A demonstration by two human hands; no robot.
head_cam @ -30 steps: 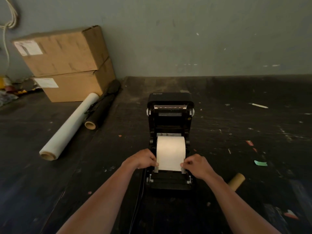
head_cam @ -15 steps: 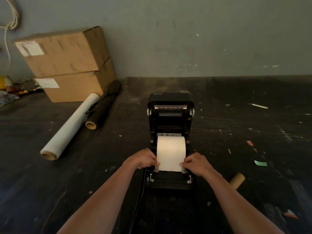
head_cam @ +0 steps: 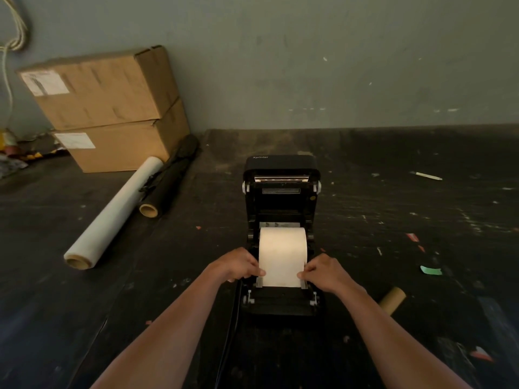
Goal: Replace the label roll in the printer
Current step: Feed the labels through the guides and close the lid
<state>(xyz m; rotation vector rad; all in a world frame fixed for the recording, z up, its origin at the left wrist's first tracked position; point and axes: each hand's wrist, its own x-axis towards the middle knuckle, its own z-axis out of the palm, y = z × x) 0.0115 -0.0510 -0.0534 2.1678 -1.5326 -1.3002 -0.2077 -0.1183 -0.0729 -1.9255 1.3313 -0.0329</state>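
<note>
A black label printer (head_cam: 280, 300) stands on the dark table with its lid (head_cam: 281, 175) swung up and back. A white label roll (head_cam: 282, 252) sits in its open bay, with the paper's free end drawn toward me. My left hand (head_cam: 238, 265) pinches the paper's left edge, and my right hand (head_cam: 325, 272) pinches its right edge, both just above the printer's front. An empty brown cardboard core (head_cam: 393, 300) lies on the table to the right of my right forearm.
Two stacked cardboard boxes (head_cam: 112, 108) stand at the back left against the wall. A white film roll (head_cam: 112, 211) and a black roll (head_cam: 168, 181) lie beside them. A black cable (head_cam: 233, 332) runs from the printer toward me. Small paper scraps (head_cam: 431, 270) litter the right side.
</note>
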